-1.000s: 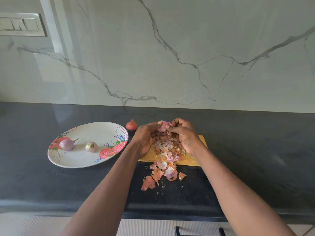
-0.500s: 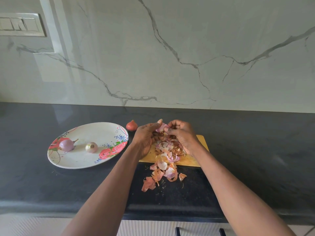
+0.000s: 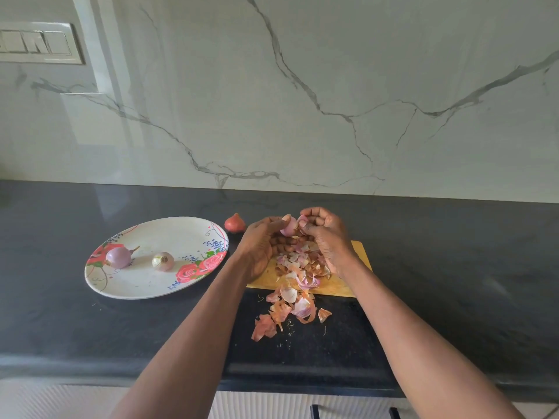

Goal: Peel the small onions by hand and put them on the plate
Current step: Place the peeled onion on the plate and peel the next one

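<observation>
Now both hands (image 3: 302, 237) around onion (image 3: 289, 226)

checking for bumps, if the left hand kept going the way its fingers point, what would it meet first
Probably the right hand: the left hand points right across the onion it holds, and the right fingers sit just past it.

Both bare forearms reach up from the lower edge and meet at frame centre — left hand (image 3: 262, 241) cupped, thumb up; right hand (image 3: 324, 234) curled, fingertips pinching toward the left.

head cam | looks forward-down (wide-angle) | near counter (image 3: 90, 328) | wall (image 3: 302, 86) behind
</observation>
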